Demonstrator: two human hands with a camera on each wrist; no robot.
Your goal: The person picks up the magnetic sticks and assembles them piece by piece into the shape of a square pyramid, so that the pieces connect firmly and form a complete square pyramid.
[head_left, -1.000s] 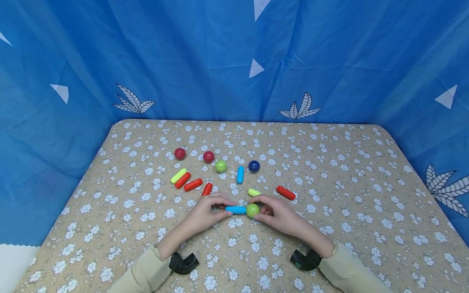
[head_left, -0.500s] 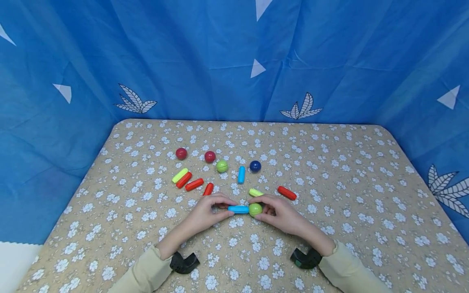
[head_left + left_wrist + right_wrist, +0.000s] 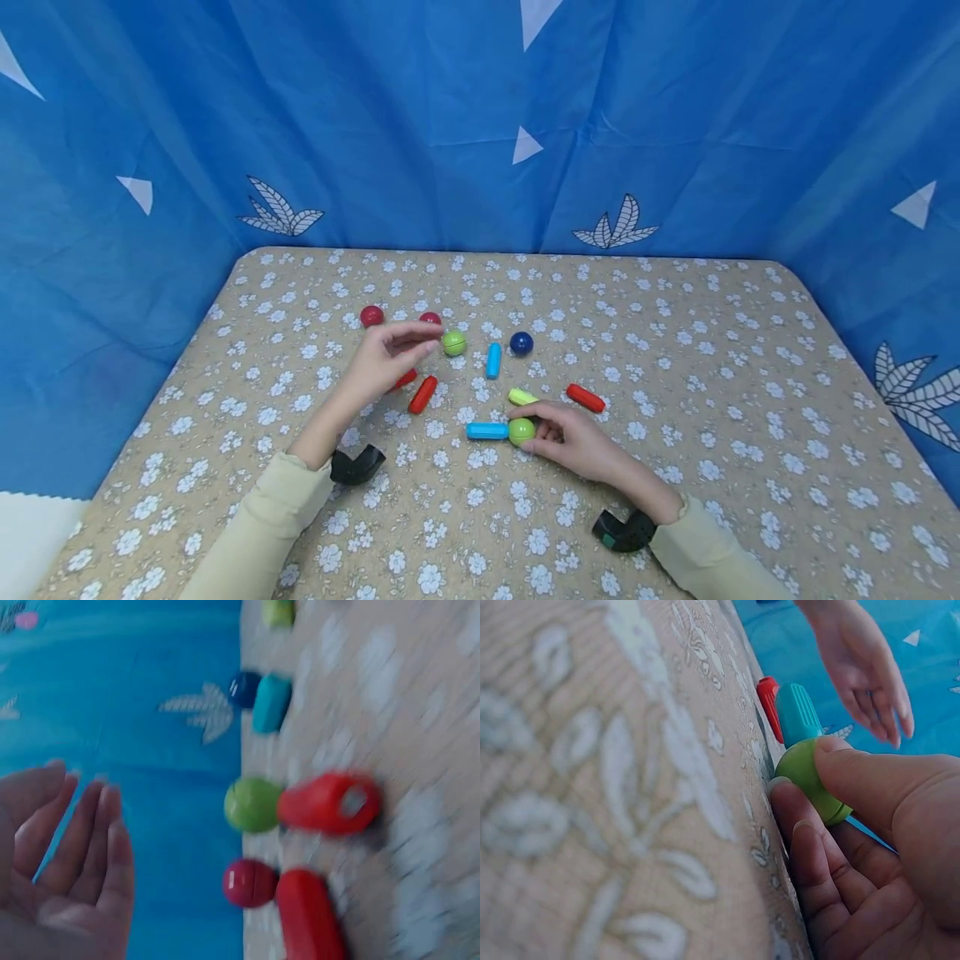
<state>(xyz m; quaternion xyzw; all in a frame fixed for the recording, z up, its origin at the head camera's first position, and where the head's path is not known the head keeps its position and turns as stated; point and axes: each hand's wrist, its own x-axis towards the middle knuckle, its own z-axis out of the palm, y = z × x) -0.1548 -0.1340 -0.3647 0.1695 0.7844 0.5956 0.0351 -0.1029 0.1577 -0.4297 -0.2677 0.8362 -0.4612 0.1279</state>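
My right hand (image 3: 572,439) pinches a light green ball (image 3: 521,431) between thumb and fingers, low over the tablecloth. A blue plastic rod (image 3: 486,431) meets that ball end-on at its left; the right wrist view shows the rod (image 3: 798,711) against the ball. Raised over the left group of pieces is my left hand (image 3: 381,357), its fingers extended and holding nothing. Just past its fingertips lies another green ball (image 3: 454,342). A red ball (image 3: 431,317) and a red rod (image 3: 405,379) are partly covered by this hand.
Behind the hands lie a second red ball (image 3: 372,316), a dark blue ball (image 3: 521,343) and an upright-pointing blue rod (image 3: 492,361). Nearer are a red rod (image 3: 423,394), a yellow-green rod (image 3: 522,397) and a red rod (image 3: 585,397). A blue curtain (image 3: 465,192) borders the table.
My left hand has let go of the blue rod and moved up and left over the scattered pieces. The right hand stays on the green ball, and the rod remains against it.
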